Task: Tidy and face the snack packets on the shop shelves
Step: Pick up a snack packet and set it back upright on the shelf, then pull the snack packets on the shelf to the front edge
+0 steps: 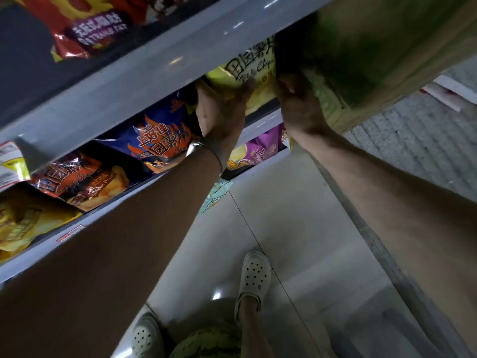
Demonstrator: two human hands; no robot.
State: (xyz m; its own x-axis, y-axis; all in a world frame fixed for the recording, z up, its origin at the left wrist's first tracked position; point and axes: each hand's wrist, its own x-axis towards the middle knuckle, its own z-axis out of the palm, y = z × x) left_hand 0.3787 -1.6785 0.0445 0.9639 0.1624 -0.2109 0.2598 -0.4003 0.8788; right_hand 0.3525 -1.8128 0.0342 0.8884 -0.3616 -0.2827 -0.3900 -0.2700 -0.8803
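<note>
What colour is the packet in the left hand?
The packet is yellow with dark lettering; the head view shows it.

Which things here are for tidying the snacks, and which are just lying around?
For the job: yellow packet, held by the left hand, right hand at its edge; blue packet; brown packet; purple packet; red packet above.
Just around: green box, white clogs, striped green thing by the feet.

Glossy pale floor tiles (291,202); dim light.
</note>
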